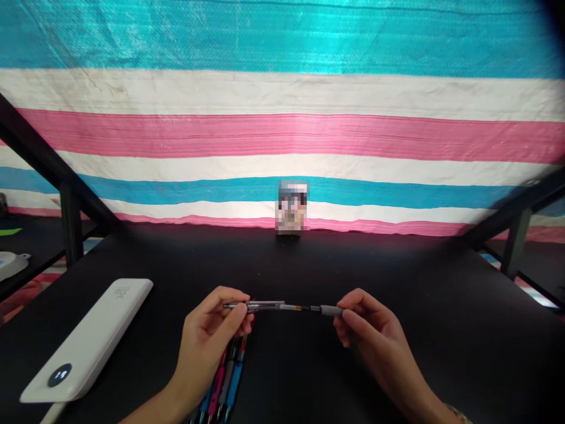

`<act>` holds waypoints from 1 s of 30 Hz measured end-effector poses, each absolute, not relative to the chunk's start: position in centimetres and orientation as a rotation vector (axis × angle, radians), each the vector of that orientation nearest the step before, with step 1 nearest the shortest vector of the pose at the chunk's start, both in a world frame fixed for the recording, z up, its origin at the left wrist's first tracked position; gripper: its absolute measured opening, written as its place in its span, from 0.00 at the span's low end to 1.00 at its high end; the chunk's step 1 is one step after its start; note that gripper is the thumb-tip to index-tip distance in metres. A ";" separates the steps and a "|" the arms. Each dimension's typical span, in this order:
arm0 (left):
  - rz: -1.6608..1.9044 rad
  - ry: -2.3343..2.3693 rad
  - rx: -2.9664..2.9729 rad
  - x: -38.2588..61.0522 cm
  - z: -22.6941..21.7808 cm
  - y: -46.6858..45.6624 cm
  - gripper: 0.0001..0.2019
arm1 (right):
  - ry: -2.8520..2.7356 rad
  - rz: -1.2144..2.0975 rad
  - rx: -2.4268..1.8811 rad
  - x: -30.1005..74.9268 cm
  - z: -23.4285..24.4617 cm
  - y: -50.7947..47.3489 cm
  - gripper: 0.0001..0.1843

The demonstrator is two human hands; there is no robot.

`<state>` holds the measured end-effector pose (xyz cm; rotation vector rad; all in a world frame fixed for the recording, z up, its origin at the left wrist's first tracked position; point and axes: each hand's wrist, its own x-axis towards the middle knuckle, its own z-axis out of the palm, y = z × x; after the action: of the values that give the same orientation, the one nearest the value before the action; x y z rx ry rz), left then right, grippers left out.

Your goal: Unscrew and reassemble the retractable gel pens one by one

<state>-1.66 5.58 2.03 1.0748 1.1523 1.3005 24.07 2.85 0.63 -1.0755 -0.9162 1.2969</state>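
A pen (282, 307) with a clear barrel and a grey grip is held level above the black table (397, 277). My left hand (212, 335) pinches the clear barrel end between thumb and fingers. My right hand (371, 330) pinches the grey grip end. The thin ink tube shows between the two parts, so they sit slightly apart. Under my left wrist lie several pens (227, 383) in blue, pink and grey, side by side on the table.
A white power bank (88, 341) lies at the left. A small blurred box (292, 207) stands at the table's far edge against a striped blue, white and pink tarp (282, 135). Black frame bars (53, 171) slope at both sides.
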 end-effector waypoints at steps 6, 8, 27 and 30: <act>1.173 1.110 1.216 -1.2 1.9 5.2 0.06 | -1.227 1.118 -1.234 23.2 1.2 2.4 0.09; 1.127 1.078 1.260 -1.3 1.4 5.3 0.06 | -1.268 1.048 -1.277 23.1 1.1 2.2 0.10; 1.085 1.076 1.241 -1.5 1.4 5.5 0.07 | -1.665 0.759 -1.350 23.0 0.5 1.9 0.03; 1.089 1.060 1.245 -1.4 1.5 5.4 0.07 | -1.739 0.748 -1.356 23.2 0.9 2.0 0.11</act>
<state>-1.40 5.44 1.55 1.2447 1.0596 1.0886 23.18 1.99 0.91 -1.3558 -1.7392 0.7478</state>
